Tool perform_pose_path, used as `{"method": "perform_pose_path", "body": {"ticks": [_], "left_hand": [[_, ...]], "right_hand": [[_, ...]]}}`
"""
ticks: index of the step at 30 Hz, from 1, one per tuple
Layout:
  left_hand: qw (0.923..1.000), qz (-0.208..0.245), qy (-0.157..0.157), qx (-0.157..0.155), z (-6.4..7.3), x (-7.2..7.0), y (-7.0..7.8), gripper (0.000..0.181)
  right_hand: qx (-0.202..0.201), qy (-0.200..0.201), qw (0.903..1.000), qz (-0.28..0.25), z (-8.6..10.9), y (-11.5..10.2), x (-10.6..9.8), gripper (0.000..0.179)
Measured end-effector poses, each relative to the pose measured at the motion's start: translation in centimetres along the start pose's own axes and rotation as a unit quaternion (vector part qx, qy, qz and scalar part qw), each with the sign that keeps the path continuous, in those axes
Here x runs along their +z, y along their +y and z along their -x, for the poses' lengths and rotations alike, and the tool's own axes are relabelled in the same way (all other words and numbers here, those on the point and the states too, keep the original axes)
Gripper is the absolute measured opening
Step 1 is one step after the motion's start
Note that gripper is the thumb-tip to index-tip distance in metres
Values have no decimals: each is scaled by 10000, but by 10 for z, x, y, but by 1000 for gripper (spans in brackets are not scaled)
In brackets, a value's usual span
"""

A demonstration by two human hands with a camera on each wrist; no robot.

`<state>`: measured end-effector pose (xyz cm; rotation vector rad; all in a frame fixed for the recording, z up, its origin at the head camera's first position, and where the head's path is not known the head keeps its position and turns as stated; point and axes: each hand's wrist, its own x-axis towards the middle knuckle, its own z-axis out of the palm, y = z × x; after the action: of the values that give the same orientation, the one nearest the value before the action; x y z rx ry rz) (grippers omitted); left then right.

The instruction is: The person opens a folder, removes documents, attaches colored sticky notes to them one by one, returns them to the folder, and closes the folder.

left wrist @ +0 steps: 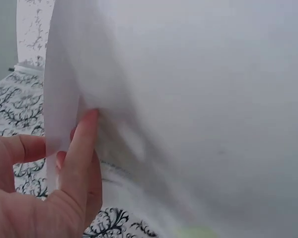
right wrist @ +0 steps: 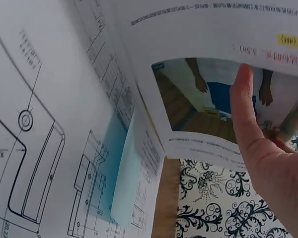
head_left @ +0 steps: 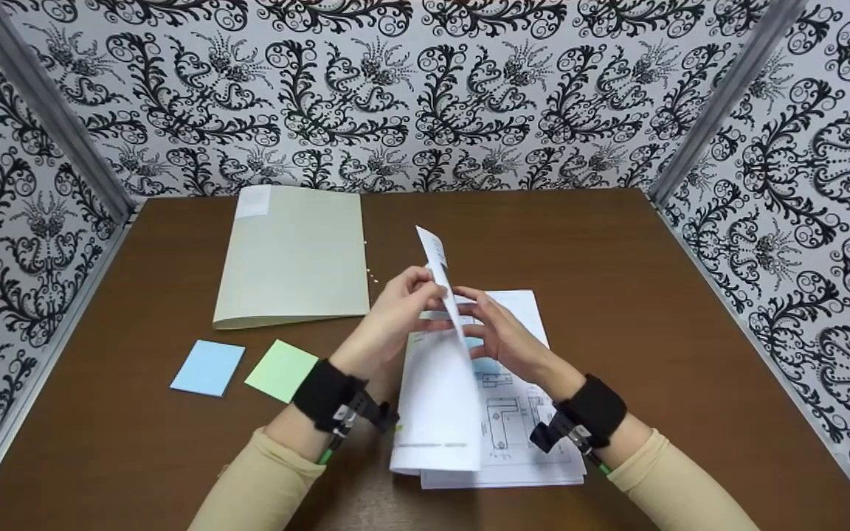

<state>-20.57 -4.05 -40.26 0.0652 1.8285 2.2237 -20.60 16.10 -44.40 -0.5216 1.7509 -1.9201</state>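
Observation:
My left hand pinches the edge of a raised stack of printed sheets, standing on edge above other papers. In the left wrist view, the thumb and fingers lie on opposite sides of the white paper. On the other side, my right hand has its fingers extended; in the right wrist view the index finger touches a page with a photo and highlighted text. Underneath lies a technical drawing, bearing a blue sticky note whose end curls up.
A cream folder with a white label lies at the back left. Nearer the front left are a blue sticky pad and a green one, close to my left wrist. Patterned walls enclose the brown table.

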Motion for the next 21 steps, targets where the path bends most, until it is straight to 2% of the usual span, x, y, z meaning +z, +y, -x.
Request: {"method": "perform_pose_path", "body": {"ticks": [3,7,10,12,15,18,21], "left_hand": [[10000,60,-26,-30,-5,11,-6,15],[9999,-103,-71,-67,-11,21,-13,16],[9990,-433,-55,-41,-13,22,-16,23],[9982,-597,-56,-28,-14,21,-18,27],[9955,-946,-35,37,-13,16,-19,30],[9893,-1434,38,279,-11,7,-22,28],[9746,-2105,285,706,-12,-4,-29,25]], "right_hand": [[42,-16,10000,-69,4,-3,1,85],[119,239,9988,411,8,-7,-1,92],[287,378,9979,432,10,-7,-4,85],[384,448,9980,238,10,-6,-6,77],[346,616,9975,86,10,-2,-12,64],[217,866,9958,222,12,1,-18,56],[114,1106,9928,451,15,5,-26,55]]}}
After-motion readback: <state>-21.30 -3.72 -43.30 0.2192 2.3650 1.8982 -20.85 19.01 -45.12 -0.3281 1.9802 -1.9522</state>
